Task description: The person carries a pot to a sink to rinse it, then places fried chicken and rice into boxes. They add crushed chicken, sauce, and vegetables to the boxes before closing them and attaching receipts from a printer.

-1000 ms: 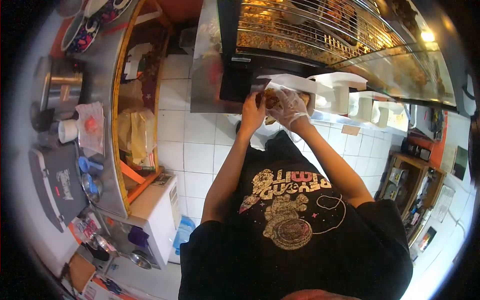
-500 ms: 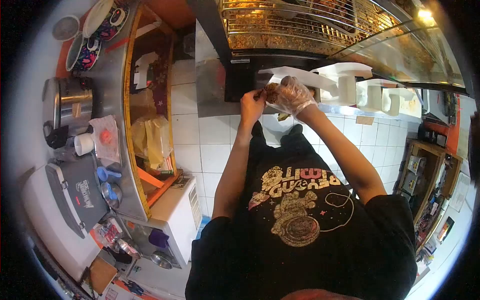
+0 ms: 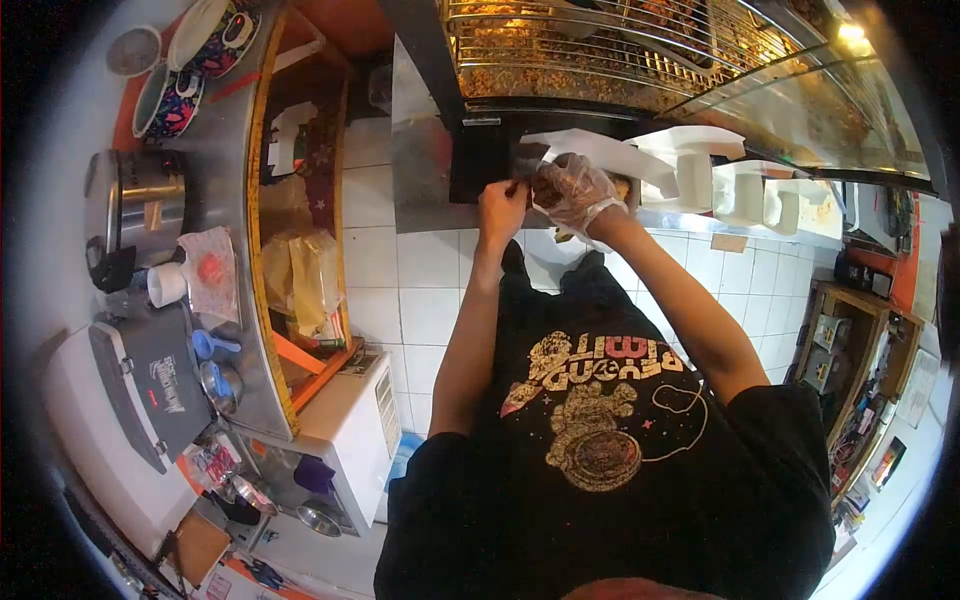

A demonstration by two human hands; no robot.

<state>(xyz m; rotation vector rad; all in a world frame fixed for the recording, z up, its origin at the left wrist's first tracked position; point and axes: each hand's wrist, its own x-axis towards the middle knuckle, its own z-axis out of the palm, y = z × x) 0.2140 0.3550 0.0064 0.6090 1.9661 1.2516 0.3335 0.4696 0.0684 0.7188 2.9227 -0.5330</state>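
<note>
My right hand [image 3: 585, 200], in a clear plastic glove, is closed around a brown, crusty piece of fried chicken [image 3: 548, 188], partly hidden by the glove. Beside it, my bare left hand [image 3: 503, 208] has thumb and finger pinched together at the chicken's left side; whatever lies between them is too small to make out. Just beyond both hands stands an open white cardboard box [image 3: 590, 148] with its lid raised. Some browned food [image 3: 622, 190] shows inside it, right of the glove.
Several more open white boxes [image 3: 693, 180] line the counter to the right. Above them is a lit glass display warmer [image 3: 580, 85] with wire racks and crumbs. At left, a steel table [image 3: 225, 130] bears a large pot [image 3: 150, 205] and patterned bowls. White floor tiles [image 3: 430, 315] lie below.
My right hand has shifted slightly left and turned, with its fingers now covering more of the chicken. My left hand stays close beside it, pinched as before.
</note>
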